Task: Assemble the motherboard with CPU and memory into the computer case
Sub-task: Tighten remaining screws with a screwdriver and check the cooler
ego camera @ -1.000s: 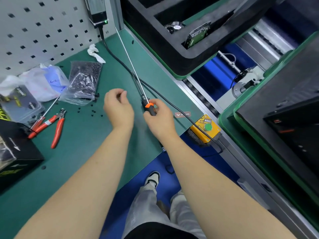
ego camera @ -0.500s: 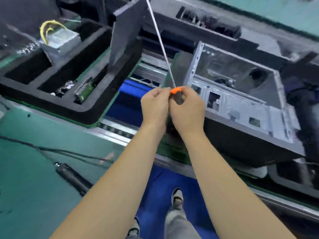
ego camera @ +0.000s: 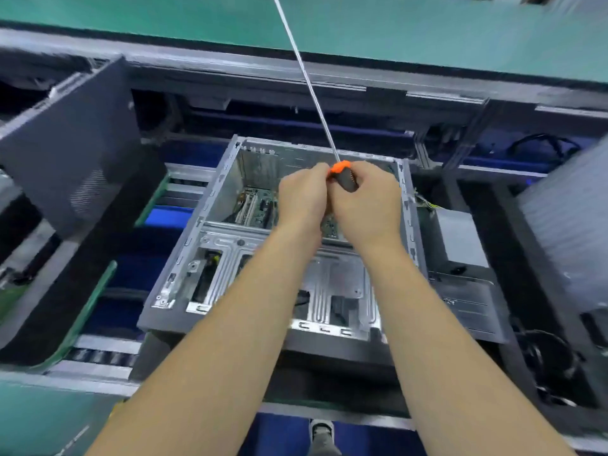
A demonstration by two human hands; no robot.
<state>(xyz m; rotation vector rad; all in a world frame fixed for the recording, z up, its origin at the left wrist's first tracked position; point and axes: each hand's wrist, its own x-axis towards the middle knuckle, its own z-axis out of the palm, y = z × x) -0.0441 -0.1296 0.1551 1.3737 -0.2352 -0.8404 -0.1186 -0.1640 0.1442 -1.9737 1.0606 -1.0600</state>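
The computer case (ego camera: 276,238) lies open side up in the middle of the view, on a dark tray across a conveyor line, with its silver metal frame and drive bays toward the person. Inside it, on the far half of its floor, the green motherboard (ego camera: 255,207) sits flat, with white slots showing just left of the hands; the rest of the board is hidden behind them, so the CPU and memory cannot be made out. Above the case opening both hands meet around a screwdriver (ego camera: 343,176). The right hand (ego camera: 367,205) has its fingers curled closed on the black handle below the orange collar. The left hand (ego camera: 304,197) presses in beside it, fingertips pinched at the collar where the long silver shaft (ego camera: 302,77) begins; the shaft runs up and away to the left, out of the top of the view. To the right of the case a grey power supply (ego camera: 460,238) rests in the dark tray, with yellow wires at its far corner. To the left a dark perforated side panel (ego camera: 75,149) stands tilted. Beyond the conveyor stretches a green bench top (ego camera: 427,31), and a shoe (ego camera: 322,432) shows on the blue floor below.
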